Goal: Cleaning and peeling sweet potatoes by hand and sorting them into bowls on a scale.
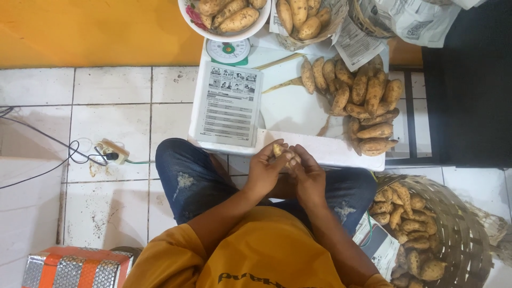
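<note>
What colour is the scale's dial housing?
Green, with a white dial face; the head view shows it best.

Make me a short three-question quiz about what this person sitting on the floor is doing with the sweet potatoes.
1. True or false: both hands hold one small sweet potato.
2. What sits on the weighing scale? A) bowl of sweet potatoes B) newspaper C) wicker basket
3. On which of the person's sides does the wicker basket on the floor stand?

Key: 1 true, the left hand and right hand meet around it. 2 A, the bowl. 3 right.
</note>
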